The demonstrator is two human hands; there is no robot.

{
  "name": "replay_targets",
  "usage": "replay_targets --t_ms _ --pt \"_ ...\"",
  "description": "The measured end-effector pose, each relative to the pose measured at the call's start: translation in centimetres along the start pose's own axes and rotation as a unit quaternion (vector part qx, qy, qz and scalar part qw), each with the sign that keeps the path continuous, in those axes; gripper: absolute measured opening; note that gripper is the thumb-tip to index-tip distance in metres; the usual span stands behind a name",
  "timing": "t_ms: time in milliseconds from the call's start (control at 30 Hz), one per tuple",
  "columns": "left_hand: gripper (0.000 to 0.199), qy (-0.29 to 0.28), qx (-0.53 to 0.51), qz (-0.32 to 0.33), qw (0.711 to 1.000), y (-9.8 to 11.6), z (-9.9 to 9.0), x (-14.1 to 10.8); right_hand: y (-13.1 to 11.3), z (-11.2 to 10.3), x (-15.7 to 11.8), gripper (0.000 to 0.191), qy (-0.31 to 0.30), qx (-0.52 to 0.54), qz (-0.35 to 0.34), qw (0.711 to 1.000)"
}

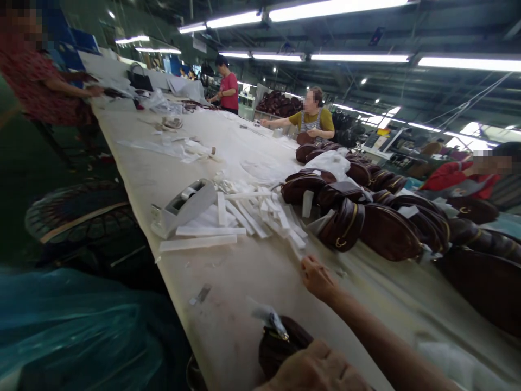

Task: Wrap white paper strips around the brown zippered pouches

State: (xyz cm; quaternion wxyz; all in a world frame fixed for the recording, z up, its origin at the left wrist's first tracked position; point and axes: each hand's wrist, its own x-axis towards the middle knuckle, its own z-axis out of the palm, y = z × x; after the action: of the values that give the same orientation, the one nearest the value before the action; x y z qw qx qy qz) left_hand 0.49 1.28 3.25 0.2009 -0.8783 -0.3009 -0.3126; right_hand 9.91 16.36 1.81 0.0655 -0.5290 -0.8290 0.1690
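Note:
At the bottom of the head view, my left hand [315, 372] is closed on a small dark brown leather bag [266, 350]. Clear plastic wraps a metal fitting [277, 326] on top of this bag. My right hand [318, 278] reaches over the table, fingers pinched at the end of a white strip [296, 241]. That strip lies at the near edge of a loose pile of white strips [248, 209]. My left fingertips are partly cut off by the frame.
A tape dispenser [185, 209] stands left of the strips, near the edge of the long pale table [220, 266]. Brown zipped bags [386, 231] crowd the right side. Blue plastic [81, 326] lies lower left, by a round chair [81, 212]. Several co-workers are around the table.

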Motion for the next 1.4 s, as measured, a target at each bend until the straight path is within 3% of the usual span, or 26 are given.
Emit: replay_targets --t_ms 100,167,267,333,400,533,667,833,1000,1200,1400 --pt "0.021 0.020 -0.034 -0.011 0.999 -0.6 -1.9 0.4 2.5 -2.7 -3.5 0.024 0.016 0.062 0.056 0.996" --pt "0.021 0.004 -0.082 -0.019 0.996 -1.0 -3.1 0.4 3.4 -4.9 -6.8 0.027 0.004 0.190 0.106 0.976" --pt "0.032 -0.067 -0.155 -0.032 0.985 -1.3 -4.3 0.4 3.5 -8.0 -12.6 0.035 0.023 0.434 0.195 0.879" --pt "0.030 -0.075 -0.173 -0.040 0.981 -1.4 -4.7 0.3 2.8 -9.2 -16.6 0.037 0.094 0.491 0.225 0.836" --pt "0.026 -0.044 -0.171 -0.038 0.984 -1.5 -4.8 0.2 1.9 -9.5 -20.1 0.035 0.175 0.467 0.219 0.839" --pt "0.024 0.053 -0.129 -0.012 0.990 -1.2 -4.8 0.1 0.6 -7.9 -24.7 0.027 0.230 0.339 0.135 0.902" --pt "0.021 0.151 -0.069 -0.006 0.986 -0.6 -4.7 -0.3 0.1 -6.5 -25.8 0.020 0.226 0.248 0.031 0.941" --pt "0.010 0.200 -0.017 -0.006 0.980 -0.1 -4.6 -0.6 -0.3 -6.8 -25.3 0.025 0.251 0.163 -0.095 0.950" --pt "0.007 0.151 0.003 0.008 0.988 0.2 -5.1 -0.5 -0.5 -7.2 -25.2 0.033 0.250 0.113 -0.181 0.944" --pt "0.017 0.068 -0.053 0.001 0.996 -0.4 -5.7 -0.1 -1.0 -7.0 -25.4 0.035 0.265 0.051 -0.200 0.942" --pt "0.018 0.052 -0.063 -0.002 0.997 -1.0 -5.6 0.2 -1.9 -6.6 -25.4 0.029 0.324 -0.043 -0.222 0.919"
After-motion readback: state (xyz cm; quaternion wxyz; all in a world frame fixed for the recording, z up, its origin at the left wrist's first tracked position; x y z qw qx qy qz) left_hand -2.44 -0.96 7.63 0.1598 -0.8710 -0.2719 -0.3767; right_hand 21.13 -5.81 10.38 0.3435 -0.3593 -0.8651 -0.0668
